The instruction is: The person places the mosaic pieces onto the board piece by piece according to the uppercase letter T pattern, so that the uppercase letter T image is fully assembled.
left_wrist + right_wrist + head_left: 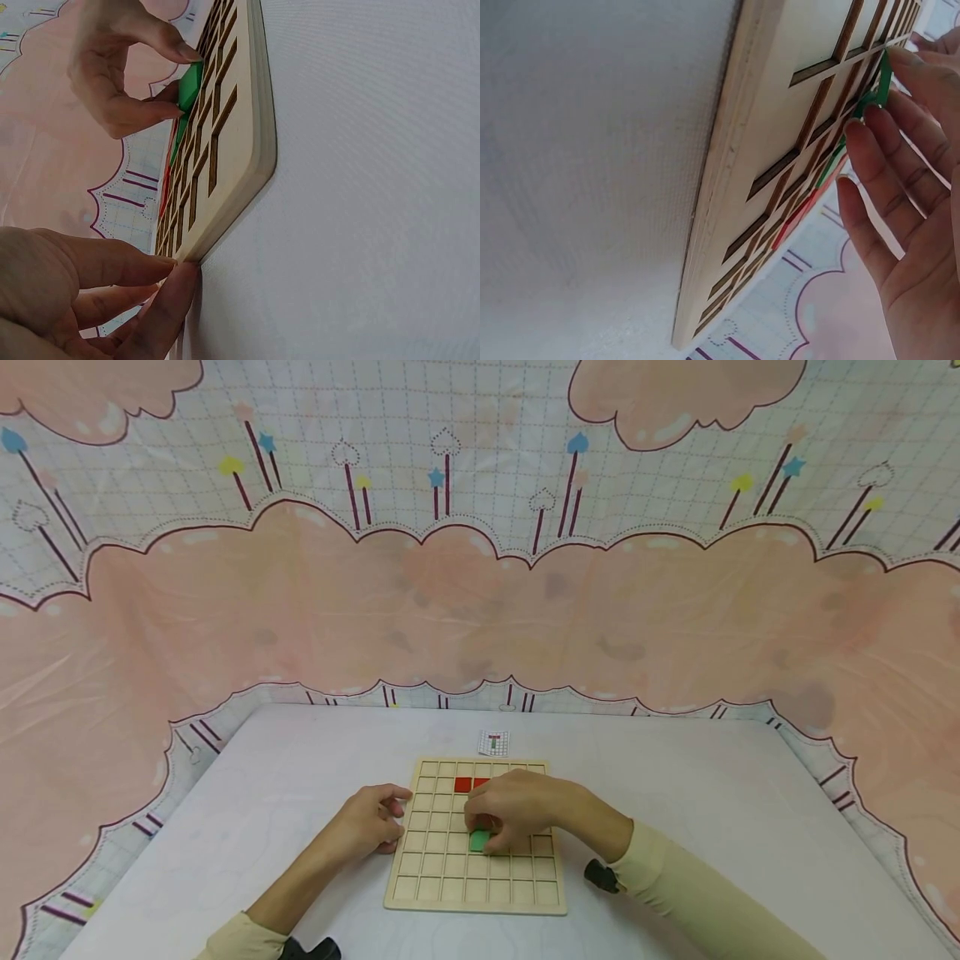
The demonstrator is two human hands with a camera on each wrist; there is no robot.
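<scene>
A wooden grid board (400,893) lies flat on the table, its shallow square cells running in rows. With thumb and fingers my right hand (517,806) pinches a green square tile (479,841) over the middle of the board; the tile looks tilted in the left wrist view. More green (826,169) shows beyond it in the right wrist view. Red tiles (462,785) sit in a far row, partly hidden behind the right hand. At the board's left edge, my left hand (360,822) holds the rim between thumb and fingertips.
A small printed card (494,743) with a coloured grid pattern lies just beyond the board. The white table (712,802) extends to both sides. Behind it hangs a pink and white patterned cloth (480,610).
</scene>
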